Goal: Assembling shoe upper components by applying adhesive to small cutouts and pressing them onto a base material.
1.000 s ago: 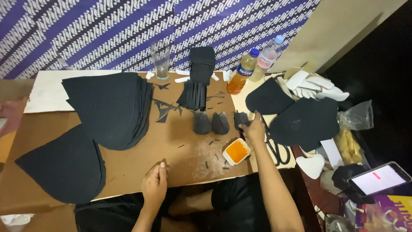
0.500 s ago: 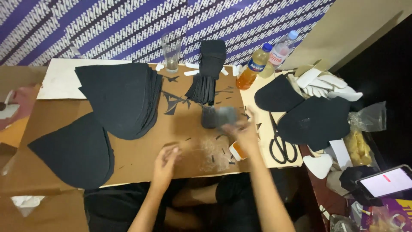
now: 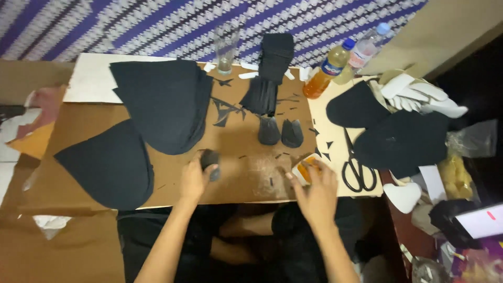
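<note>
Head view: nearest, the right hand [image 3: 316, 193] is spread open, fingers splayed, over a small orange-filled container [image 3: 305, 171] at the front edge of the brown cardboard worktop [image 3: 246, 173]. To its left, the left hand [image 3: 195, 177] is closed around a small dark foam piece [image 3: 210, 162], held just above the worktop. Two similar dark pieces [image 3: 281, 132] are stood farther back, near the middle. Black scissors [image 3: 356, 167] are laid to the right. A stack of black curved foam sheets [image 3: 165, 102] is spread at the left. At the far edge, a drinking glass [image 3: 226, 48] and two bottles [image 3: 343, 60] are set.
</note>
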